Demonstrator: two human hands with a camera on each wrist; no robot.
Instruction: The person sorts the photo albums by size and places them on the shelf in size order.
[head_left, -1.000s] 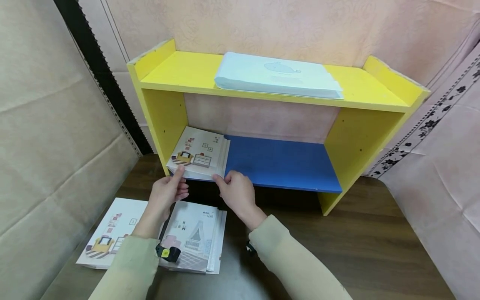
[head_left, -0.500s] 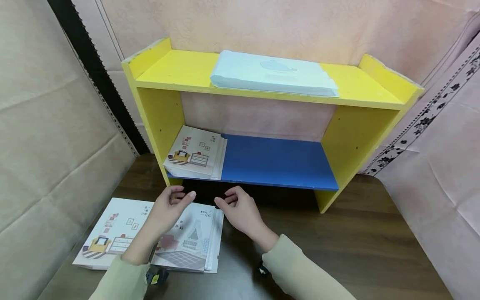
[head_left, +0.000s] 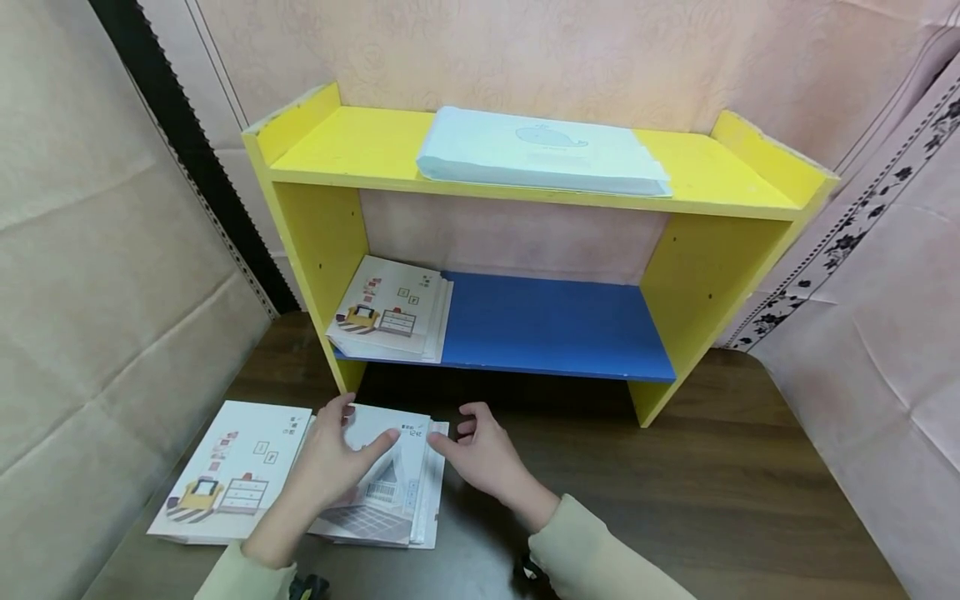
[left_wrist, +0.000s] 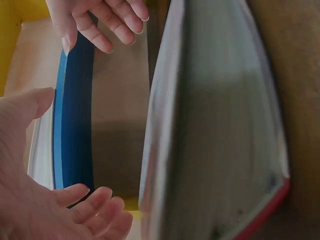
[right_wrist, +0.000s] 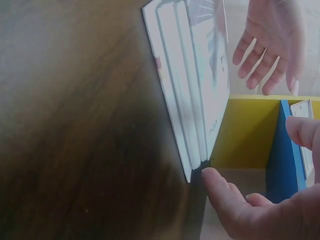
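Two stacks of books lie on the table in the head view. One, with a building printed on its cover, is the right-hand book stack (head_left: pixel 422 492); the left-hand book stack (head_left: pixel 240 467) shows a yellow toaster-like drawing. My left hand (head_left: pixel 326 462) is over the near left of the building stack, its fingers apart and relaxed. Just off that stack's upper right corner is my right hand (head_left: pixel 483 458), thumb toward the books, holding nothing. The right wrist view shows the stacked spines or page edges (right_wrist: pixel 182 85) close to my right thumb. Neither hand grips anything.
A yellow bookshelf (head_left: pixel 300 242) stands behind the stacks. Its blue shelf board (head_left: pixel 555 325) carries another book stack (head_left: pixel 393 308) at the left end. On the top board lies a pale blue folded packet (head_left: pixel 540 154) with a whale drawing. Fabric walls enclose the table.
Both hands have let go of the books on the blue shelf and drawn back toward me, down to the building stack on the table. Those shelf books stay at the left end.
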